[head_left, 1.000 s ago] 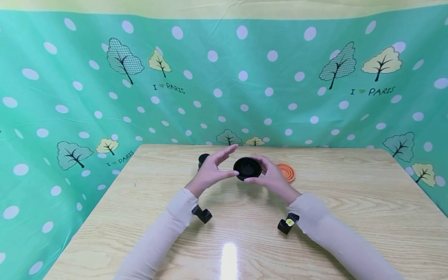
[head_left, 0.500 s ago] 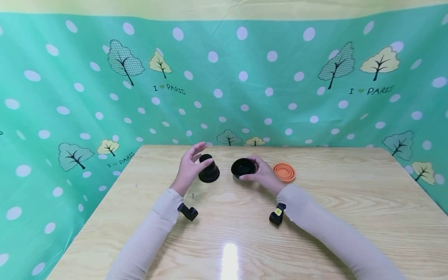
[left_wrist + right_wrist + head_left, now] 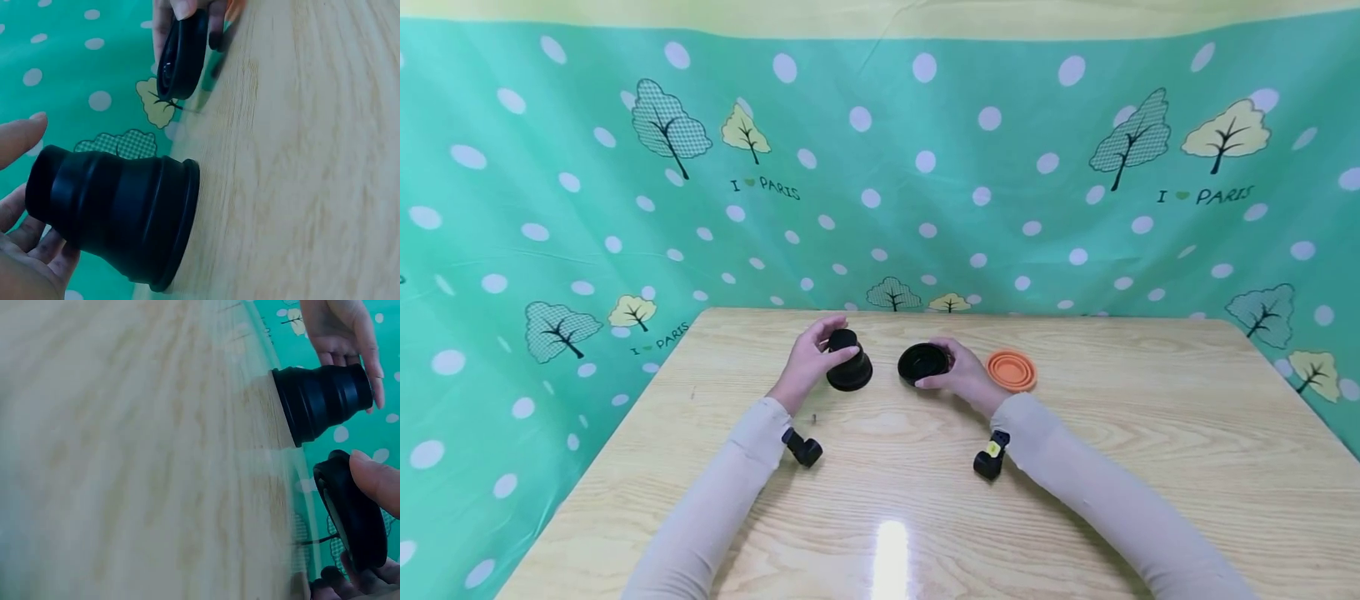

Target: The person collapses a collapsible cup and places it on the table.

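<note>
Since one second ago, the left hand (image 3: 801, 367) has moved from beside the black bowl (image 3: 919, 364) toward the table's left edge, to the stepped black cup (image 3: 853, 368). The right hand (image 3: 967, 379) has shifted slightly the same way with the bowl. The orange collapsed bowl (image 3: 1011, 371), then partly covered by that hand, now shows whole.

Item count, from where I stand: one stepped cup, one black bowl, one orange bowl; two wrist cameras (image 3: 805, 450), one per wrist. All three vessels are near the far edge of the table (image 3: 1150, 417): the cup left of that edge's centre, wide end down; the orange bowl lying flat, right of centre; the black bowl between them, held clear of the surface, opening up.

Hand pose: both forearms reach in from the near edge. Left thumb and fingers stand apart around the cup's narrow top, not clamped. Right thumb and fingers are clamped on the black bowl's side.
</note>
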Action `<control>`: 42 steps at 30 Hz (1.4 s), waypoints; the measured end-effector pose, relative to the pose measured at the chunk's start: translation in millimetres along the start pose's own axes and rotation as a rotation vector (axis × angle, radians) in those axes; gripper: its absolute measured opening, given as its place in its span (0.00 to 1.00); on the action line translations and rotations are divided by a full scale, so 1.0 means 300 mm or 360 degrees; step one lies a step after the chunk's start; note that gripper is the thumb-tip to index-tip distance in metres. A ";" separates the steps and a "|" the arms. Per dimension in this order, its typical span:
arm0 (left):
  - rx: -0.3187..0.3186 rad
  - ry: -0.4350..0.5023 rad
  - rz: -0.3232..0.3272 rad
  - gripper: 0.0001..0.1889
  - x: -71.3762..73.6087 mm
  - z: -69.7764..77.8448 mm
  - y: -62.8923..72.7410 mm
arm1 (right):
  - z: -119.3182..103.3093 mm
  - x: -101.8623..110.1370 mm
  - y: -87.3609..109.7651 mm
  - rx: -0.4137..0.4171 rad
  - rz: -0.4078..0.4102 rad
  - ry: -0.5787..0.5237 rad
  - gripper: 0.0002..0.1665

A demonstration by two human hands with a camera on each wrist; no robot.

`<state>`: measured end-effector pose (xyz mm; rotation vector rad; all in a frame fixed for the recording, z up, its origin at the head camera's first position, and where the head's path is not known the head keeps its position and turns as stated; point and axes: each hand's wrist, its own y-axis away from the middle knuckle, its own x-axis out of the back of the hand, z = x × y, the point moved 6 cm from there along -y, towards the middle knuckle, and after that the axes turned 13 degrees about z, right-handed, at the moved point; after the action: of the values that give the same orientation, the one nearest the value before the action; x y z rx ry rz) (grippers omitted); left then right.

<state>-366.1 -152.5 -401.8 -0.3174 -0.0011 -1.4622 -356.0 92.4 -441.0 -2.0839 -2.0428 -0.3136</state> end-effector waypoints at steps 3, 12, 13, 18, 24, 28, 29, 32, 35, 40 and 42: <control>0.0079 0.0004 0.0018 0.30 -0.002 -0.018 -0.003 | 0.013 0.007 0.001 -0.0004 -0.0011 0.0057 0.47; 0.0192 -0.0037 0.0029 0.29 -0.004 -0.039 -0.003 | 0.031 0.014 0.003 0.0075 -0.0110 0.0103 0.49; 0.0190 -0.0035 0.0024 0.30 -0.004 -0.037 -0.004 | 0.030 0.014 0.003 0.0083 -0.0121 0.0120 0.50; 0.0194 -0.0035 0.0019 0.30 -0.003 -0.032 -0.003 | 0.028 0.013 0.000 0.0100 -0.0140 0.0281 0.53; 0.0191 -0.0045 0.0047 0.29 0.001 -0.031 0.000 | 0.026 0.015 -0.001 0.0103 -0.0123 0.0374 0.55; 0.0204 -0.0026 0.0053 0.28 0.001 -0.026 0.005 | 0.025 0.019 0.005 0.0098 -0.0128 0.0379 0.55; 0.0205 -0.0022 0.0053 0.29 0.001 -0.023 0.007 | 0.024 0.020 0.007 0.0101 -0.0129 0.0381 0.55; 0.0191 -0.0016 0.0044 0.29 0.000 -0.010 0.012 | 0.024 0.025 0.009 0.0109 -0.0133 0.0376 0.54; 0.0174 -0.0013 0.0042 0.29 -0.001 0.005 0.019 | 0.024 0.028 0.009 0.0118 -0.0150 0.0346 0.53; 0.0135 0.0020 0.0028 0.28 -0.010 0.038 0.032 | 0.014 0.032 0.007 0.0136 -0.0213 0.0236 0.51; 0.0122 0.0036 0.0009 0.29 -0.019 0.055 0.042 | 0.005 0.038 0.008 0.0138 -0.0237 0.0181 0.51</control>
<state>-351.2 -142.4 -389.9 -0.2384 -0.0377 -1.4561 -353.4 103.8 -439.2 -1.8251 -2.1088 -0.3514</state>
